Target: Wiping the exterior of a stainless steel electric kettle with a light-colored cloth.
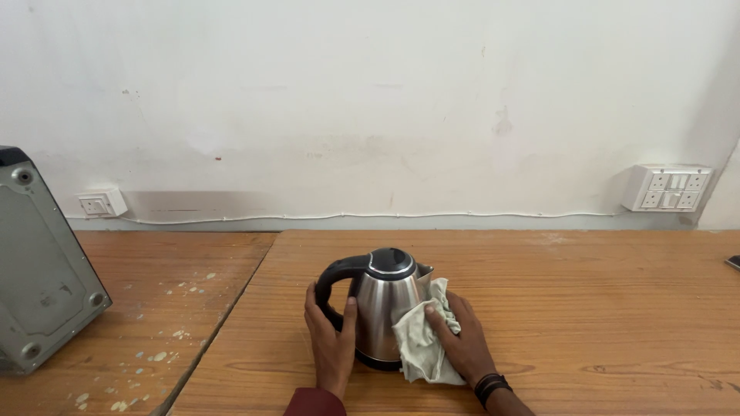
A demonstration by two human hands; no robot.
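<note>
Two bare hands in view, no gloves, no rings showing. The left hand (330, 343) comes out of a dark maroon sleeve (312, 404) at the bottom edge. The right hand (461, 339) wears stacked black bands (490, 385) round the wrist, forearm bare.

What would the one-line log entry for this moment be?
left hand: steadies steel kettle | right hand: presses pale cloth on kettle side | surface: wooden table
</note>
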